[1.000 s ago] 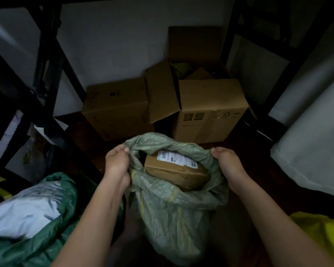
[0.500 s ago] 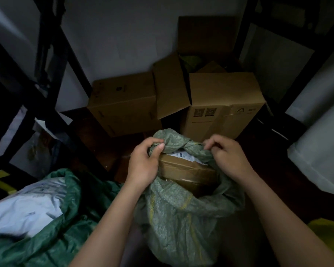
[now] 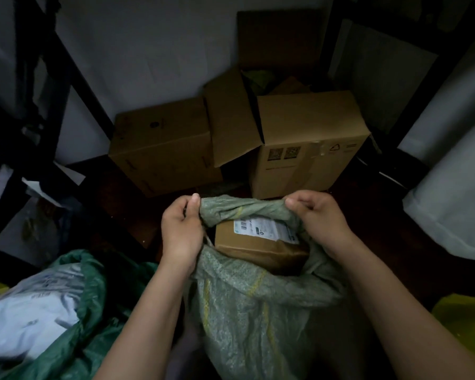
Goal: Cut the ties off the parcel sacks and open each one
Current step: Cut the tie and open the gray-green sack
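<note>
Gripping the far rim of the pale green woven sack (image 3: 258,319), your hands sit at either end of its bunched upper edge: your left hand (image 3: 180,231) has its fingers curled round the fabric with the thumb pressed on top, and your right hand (image 3: 317,218) pinches the rim between curled fingers and thumb. The sack stands on the floor right in front of you, its mouth open, with yellow stripes running down its side. Inside it, just under the held rim, lies a brown cardboard parcel (image 3: 255,246) with a white shipping label (image 3: 266,229) facing up. Beyond the sack, against the white wall, stand two cardboard boxes: a closed box (image 3: 159,149) to the left and an open box (image 3: 307,149) to the right, one flap hanging over the gap between them. Left of the sack lies a darker green sack (image 3: 74,333), also open, showing a white mailer bag (image 3: 30,311) inside. Right of the sack, at the frame's edge, sits a yellow bag (image 3: 464,325). Dark metal shelving (image 3: 39,78) rises on the far left
</note>
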